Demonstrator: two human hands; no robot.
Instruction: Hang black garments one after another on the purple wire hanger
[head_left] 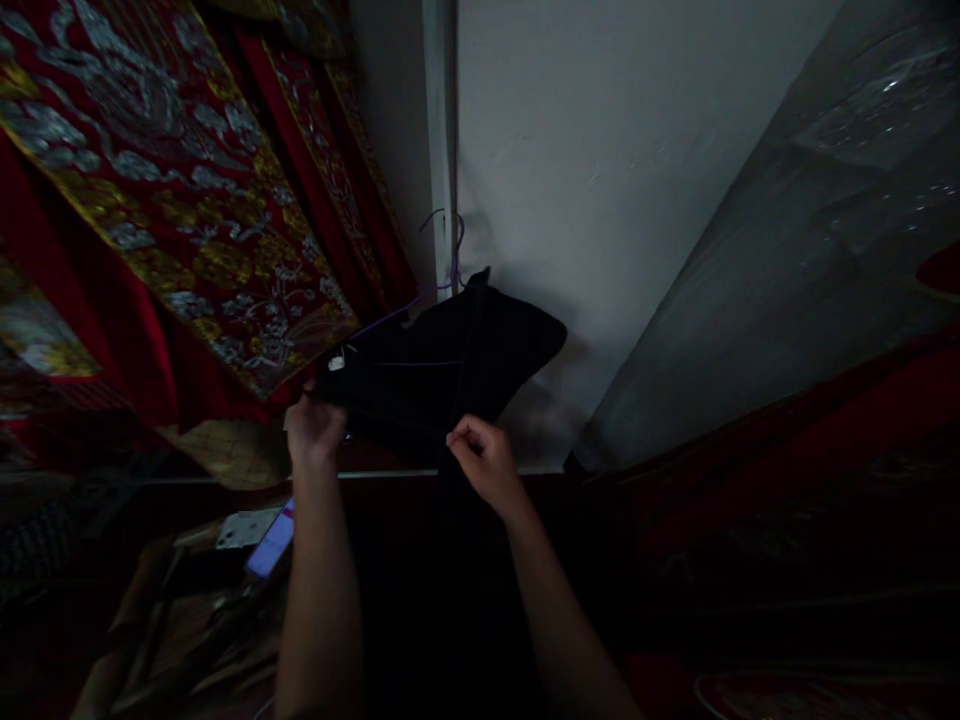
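Observation:
A black garment (510, 345) hangs on a thin purple wire hanger (456, 250), whose hook sits by the white wall edge. My right hand (484, 455) pinches the garment's front edge near the middle. At the garment's left side, my left hand (316, 430) is closed around the dark cloth, its fingers partly hidden and slightly blurred. A small white tag (337, 362) shows just above that hand. One bar of the hanger runs across the garment's opening. The lower part of the cloth fades into shadow.
Red embroidered cloths (202, 200) with gold and silver patterns hang at the left. Clear plastic sheeting (750, 270) covers something at the right. Below left, a lit phone (271, 540) and a pale phone (244, 528) lie by a wooden frame (127, 620). A pale wall (600, 120) stands ahead.

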